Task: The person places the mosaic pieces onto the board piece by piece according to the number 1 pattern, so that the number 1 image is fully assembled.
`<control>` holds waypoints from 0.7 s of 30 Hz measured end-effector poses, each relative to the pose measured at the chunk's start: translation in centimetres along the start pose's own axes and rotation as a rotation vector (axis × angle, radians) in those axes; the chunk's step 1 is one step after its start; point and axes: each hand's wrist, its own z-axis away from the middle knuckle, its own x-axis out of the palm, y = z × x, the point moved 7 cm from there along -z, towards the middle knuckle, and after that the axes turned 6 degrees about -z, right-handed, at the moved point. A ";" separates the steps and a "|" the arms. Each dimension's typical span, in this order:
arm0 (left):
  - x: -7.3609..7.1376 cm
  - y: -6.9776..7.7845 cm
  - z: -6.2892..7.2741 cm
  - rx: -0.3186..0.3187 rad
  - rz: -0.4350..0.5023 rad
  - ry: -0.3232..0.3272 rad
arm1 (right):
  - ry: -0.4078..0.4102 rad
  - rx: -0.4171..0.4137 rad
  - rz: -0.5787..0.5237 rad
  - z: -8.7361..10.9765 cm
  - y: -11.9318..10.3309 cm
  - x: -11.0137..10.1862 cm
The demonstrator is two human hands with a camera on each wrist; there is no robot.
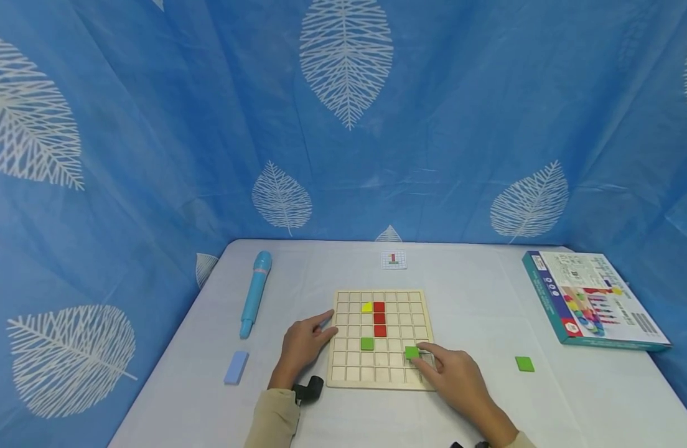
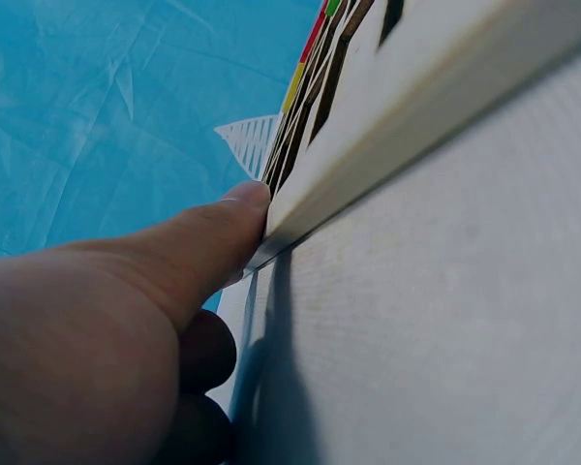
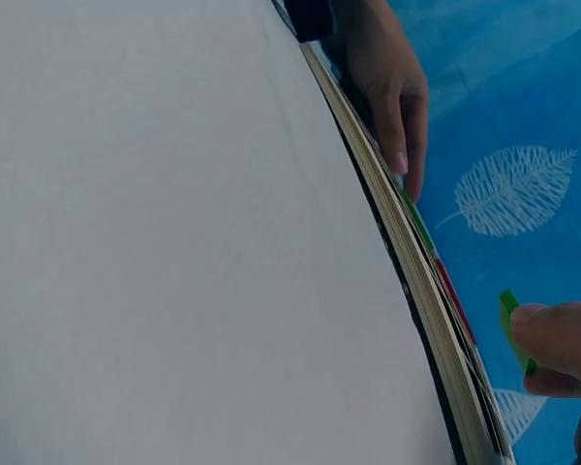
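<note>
A wooden grid board [image 1: 353, 373] lies on the white table. My left hand [image 1: 300, 346] rests at its left edge, thumb and forefinger stretched out against the rim; in the left wrist view the thumb [image 2: 208, 237] touches the board's side. Between thumb and forefinger, my right hand [image 1: 458, 381] pinches a green square tile [image 1: 412, 353] over the board's lower right cells. Three red tiles [image 1: 379, 318] form a column on the board, with a yellow piece [image 1: 367, 307] left of the top one. Below and left of that column sits another green tile [image 1: 367, 343].
Right of the board lies a loose green tile [image 1: 524, 364], and beyond it a game box [image 1: 601, 302]. A small pattern card [image 1: 393, 260] is behind the board. On the left are a blue microphone-shaped object [image 1: 256, 295] and a light blue block [image 1: 236, 367].
</note>
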 end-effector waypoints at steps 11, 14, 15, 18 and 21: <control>-0.2 0.1 0.0 0.018 -0.005 0.007 | -0.003 -0.078 0.024 -1.5 -1.6 2.1; -0.2 0.1 0.0 0.022 -0.006 0.007 | -0.009 -0.099 0.023 -1.9 -1.8 2.6; -0.2 0.2 0.0 0.023 -0.005 0.007 | -0.007 -0.113 0.020 -2.1 -1.9 2.7; -0.2 0.1 0.0 0.011 -0.001 0.004 | -0.003 -0.146 0.015 -2.5 -2.3 3.2; -0.1 0.1 0.0 -0.001 0.003 -0.002 | -0.011 -0.158 0.004 -2.7 -2.6 3.6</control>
